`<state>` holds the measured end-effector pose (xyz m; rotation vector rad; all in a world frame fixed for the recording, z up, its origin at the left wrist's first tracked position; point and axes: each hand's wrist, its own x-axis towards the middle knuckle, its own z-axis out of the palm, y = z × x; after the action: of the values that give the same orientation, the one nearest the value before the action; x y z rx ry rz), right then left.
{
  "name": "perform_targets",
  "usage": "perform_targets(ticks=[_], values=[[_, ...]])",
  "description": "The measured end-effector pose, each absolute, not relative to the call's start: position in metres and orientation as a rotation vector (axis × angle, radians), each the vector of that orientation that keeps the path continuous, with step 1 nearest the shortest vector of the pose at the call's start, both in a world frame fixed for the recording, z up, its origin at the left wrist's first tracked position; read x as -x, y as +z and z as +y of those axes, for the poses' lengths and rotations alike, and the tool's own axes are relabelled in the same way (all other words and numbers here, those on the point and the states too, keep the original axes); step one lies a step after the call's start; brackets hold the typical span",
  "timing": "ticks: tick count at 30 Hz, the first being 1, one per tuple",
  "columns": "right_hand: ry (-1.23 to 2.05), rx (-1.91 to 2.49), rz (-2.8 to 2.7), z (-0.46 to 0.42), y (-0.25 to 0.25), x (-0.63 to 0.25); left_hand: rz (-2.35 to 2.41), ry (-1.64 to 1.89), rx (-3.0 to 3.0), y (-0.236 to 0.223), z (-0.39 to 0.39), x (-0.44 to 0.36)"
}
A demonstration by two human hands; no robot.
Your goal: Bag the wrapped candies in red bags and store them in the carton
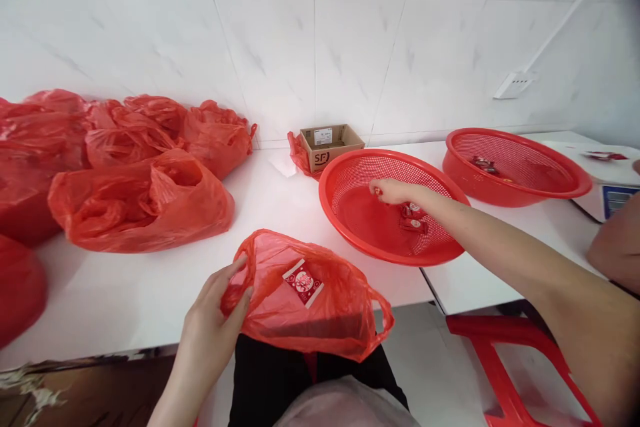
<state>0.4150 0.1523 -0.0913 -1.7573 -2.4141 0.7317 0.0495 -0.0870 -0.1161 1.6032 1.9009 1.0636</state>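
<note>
Sachet [303, 282] in bag [350, 287], 2 baskets [357, 217] to its right, carton [325, 159] behind, other bags [145, 207] left.

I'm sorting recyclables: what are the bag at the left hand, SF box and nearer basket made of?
Bag: seemingly thin, glossy plastic film, translucent, crinkled.
SF box: likely matte cardboard, by its brown walls.
Nearer basket: probably moulded plastic, slightly shiny, with perforated sides.
</note>
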Motion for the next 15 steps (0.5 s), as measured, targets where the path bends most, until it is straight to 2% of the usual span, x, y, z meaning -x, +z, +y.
perform_targets(ticks=[2, 5, 7, 9, 15], values=[[0.904, 1.592, -2.338, 0.135, -0.064, -0.394, 1.864, 1.072, -1.52, -0.116, -0.084, -0.047], [1.457, 1.034, -1.98, 0.081, -0.033, -0.347, 1.777, 1.096, -1.385, -0.116, -0.076, -0.05], [1.743, 0.809, -1.897, 0.037, -0.033, -0.311, 1.69, 1.139, -1.27, -0.118, -0.069, -0.056], [1.926, 0.749, -1.941, 0.003, -0.053, -0.28, 1.572, 1.202, -1.121, -0.117, -0.064, -0.062], [1.651, 1.17, -1.818, 0.007, -0.131, -0.246, 1.296, 1.307, -0.723, -0.101, -0.065, -0.055]])
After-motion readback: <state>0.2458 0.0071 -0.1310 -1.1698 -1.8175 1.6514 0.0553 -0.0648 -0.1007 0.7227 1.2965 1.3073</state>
